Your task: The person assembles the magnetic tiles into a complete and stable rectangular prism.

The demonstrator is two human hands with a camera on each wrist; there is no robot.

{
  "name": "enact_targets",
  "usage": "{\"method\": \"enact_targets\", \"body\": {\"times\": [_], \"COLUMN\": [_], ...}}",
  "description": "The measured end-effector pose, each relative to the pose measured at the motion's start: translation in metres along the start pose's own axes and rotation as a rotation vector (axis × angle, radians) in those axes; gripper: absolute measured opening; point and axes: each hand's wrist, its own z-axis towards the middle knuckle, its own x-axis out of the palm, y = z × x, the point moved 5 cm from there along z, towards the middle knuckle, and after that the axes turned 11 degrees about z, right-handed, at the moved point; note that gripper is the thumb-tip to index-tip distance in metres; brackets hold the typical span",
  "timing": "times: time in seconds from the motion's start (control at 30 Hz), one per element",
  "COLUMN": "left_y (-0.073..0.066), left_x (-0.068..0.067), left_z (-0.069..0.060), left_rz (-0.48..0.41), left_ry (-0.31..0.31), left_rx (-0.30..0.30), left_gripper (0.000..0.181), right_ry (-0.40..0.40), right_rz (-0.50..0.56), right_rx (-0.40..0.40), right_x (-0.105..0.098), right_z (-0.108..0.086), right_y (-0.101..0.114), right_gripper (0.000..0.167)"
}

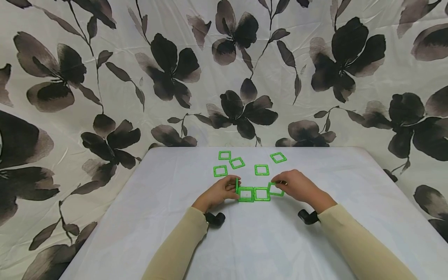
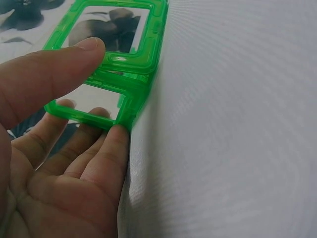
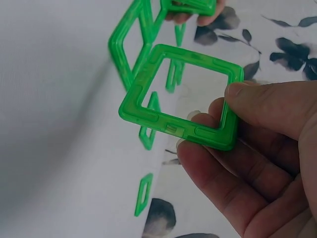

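Two green square magnetic tiles, a left one (image 1: pixel 246 201) and a right one (image 1: pixel 262 200), stand side by side in a row at mid-table. At the row's left end another green tile (image 1: pixel 237 185) rises on edge. My left hand (image 1: pixel 222 191) holds this end, the thumb on one tile's face and the fingers behind its neighbour, as the left wrist view shows. My right hand (image 1: pixel 297 186) pinches a single green square tile (image 3: pixel 171 129) by one side between thumb and fingers. That tile is tilted, close to the row's right end; whether they touch, I cannot tell.
Several loose green square tiles lie flat behind the row, among them one at the left (image 1: pixel 220 175), one in the middle (image 1: pixel 261 174) and one at the far right (image 1: pixel 278 161). A white cloth covers the table (image 1: pixel 252 241). A flower-patterned curtain (image 1: pixel 290 23) hangs behind.
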Motion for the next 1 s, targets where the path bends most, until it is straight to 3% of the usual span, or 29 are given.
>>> {"method": "enact_targets", "body": {"times": [0.57,1.0], "left_y": [0.004,0.0], "left_x": [0.0,0.0], "left_z": [0.0,-0.001], "left_rz": [0.009,0.016], "left_ry": [-0.008,-0.007], "left_rx": [0.02,0.016], "left_gripper": [0.071,0.071], "right_ry": [0.028,0.052], "right_rz": [-0.007,-0.029], "right_rx": [-0.123,-0.136], "right_x": [0.021,0.029], "right_z": [0.003,0.008], "right_y": [0.014,0.017], "right_gripper": [0.016,0.017]}}
